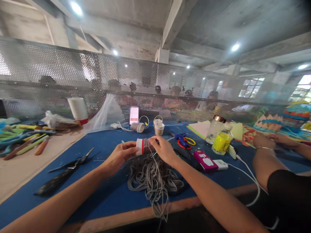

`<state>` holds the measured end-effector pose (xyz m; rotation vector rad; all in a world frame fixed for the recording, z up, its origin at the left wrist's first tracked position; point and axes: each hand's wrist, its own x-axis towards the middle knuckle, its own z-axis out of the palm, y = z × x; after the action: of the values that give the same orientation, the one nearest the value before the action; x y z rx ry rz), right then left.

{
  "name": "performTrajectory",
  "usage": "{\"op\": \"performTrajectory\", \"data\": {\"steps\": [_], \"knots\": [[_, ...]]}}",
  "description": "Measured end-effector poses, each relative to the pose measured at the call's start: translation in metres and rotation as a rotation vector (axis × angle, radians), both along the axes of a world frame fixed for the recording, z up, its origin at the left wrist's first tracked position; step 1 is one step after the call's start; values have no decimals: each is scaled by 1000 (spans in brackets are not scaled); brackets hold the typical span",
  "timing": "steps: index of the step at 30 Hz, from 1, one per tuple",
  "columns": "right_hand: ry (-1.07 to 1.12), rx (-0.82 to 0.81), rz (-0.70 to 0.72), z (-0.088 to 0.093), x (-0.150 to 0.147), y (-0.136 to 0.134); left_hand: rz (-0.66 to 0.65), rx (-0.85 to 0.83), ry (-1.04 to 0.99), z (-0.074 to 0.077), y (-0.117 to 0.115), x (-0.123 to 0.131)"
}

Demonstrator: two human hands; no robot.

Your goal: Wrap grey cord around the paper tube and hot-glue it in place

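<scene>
The work in hand looks like winding grey cord [155,179] round a small cup [143,146], white-rimmed with a red band, which is held on its side above the blue bench [104,191], a little in from the middle of the near edge. The left hand [122,154] has its grip closed on the rim end of the cup, thumb on top and fingers below, so the cup sits at the fingertips rather than deep in the palm. The right hand [163,149] meets the cup's other end, its grip pinched shut with thumb and forefinger on what seems to be a strand of the cord pressed to the cup's side; the strand itself is too fine to make out. The rest of the cord lies in 1 loose tangle on the bench directly under both hands, with a few strands trailing over the near edge. Judged from this, another turn would call for the left grip to steady or roll the cup while the right draws slack up from the tangle without snagging it. Black scissors [73,165] lie toward the left edge, a blue glue gun [181,138] sits just behind the right hand, and a co-worker's arm [263,152] rests near the right edge
</scene>
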<state>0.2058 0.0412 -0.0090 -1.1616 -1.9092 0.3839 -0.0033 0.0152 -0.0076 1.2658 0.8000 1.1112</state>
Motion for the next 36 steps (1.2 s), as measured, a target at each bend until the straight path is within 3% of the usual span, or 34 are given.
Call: {"op": "performTrajectory", "data": {"steps": [12, 20, 22, 28, 31, 34, 36], "knots": [[24, 49, 48, 1, -1, -3, 58, -25, 9, -1, 1, -1], [2, 281, -151, 6, -1, -6, 132, -7, -35, -2, 7, -5], [-54, 268, -170, 7, -1, -8, 160, 7, -50, -3, 9, -7], [-243, 150, -31, 7, -4, -16, 189, 4, -97, -4, 12, -9], [-324, 199, -122, 16, 5, -13, 188, 1, -111, -6, 14, -10], [-479, 207, -329, 30, 30, 1, 184, -1, -125, -9, 17, -11], [-639, 113, -493, 37, 52, 12, 183, -6, -128, -11, 19, -11]]}}
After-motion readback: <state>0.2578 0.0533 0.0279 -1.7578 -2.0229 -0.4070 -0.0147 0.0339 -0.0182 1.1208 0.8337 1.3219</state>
